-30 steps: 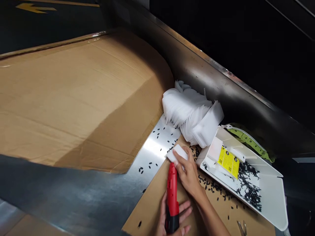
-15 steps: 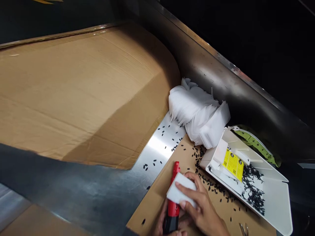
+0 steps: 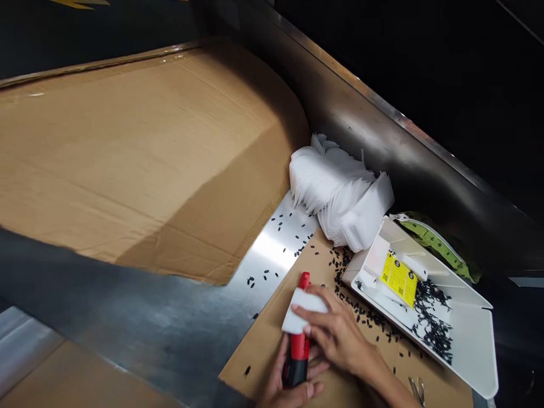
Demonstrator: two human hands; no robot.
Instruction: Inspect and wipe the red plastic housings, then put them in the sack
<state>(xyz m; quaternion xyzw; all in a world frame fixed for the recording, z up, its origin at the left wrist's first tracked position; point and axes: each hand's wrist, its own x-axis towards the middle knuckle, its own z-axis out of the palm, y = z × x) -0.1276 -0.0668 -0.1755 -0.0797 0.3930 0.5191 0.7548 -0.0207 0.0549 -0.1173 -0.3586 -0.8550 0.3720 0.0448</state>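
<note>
My left hand (image 3: pixel 285 391) is closed around the black lower end of a red and black handheld tool (image 3: pixel 300 347), held upright at the bottom middle. I cannot make out what kind of tool it is. Between the thumb and fingers of my right hand (image 3: pixel 340 331) is a white pad (image 3: pixel 294 318), pressed against the tool's red body. The pad covers the middle of that body, and the red tip sticks out above it. Beneath both hands lies a cardboard sheet (image 3: pixel 250 357). Small black pieces (image 3: pixel 369 317) are scattered over it to the right.
A white open bin (image 3: pixel 471 340) holds more black pieces and a yellow label (image 3: pixel 398 277). Behind it lies a green dotted pouch (image 3: pixel 433 241). White thin sheets (image 3: pixel 361 212) are piled by the metal wall. Snips (image 3: pixel 417 390) lie at lower right, large cardboard (image 3: pixel 140 158) at left.
The white pad now looks curved over the tool, where it looked flat before. Both hands sit slightly further left in the view, which has shifted a little.
</note>
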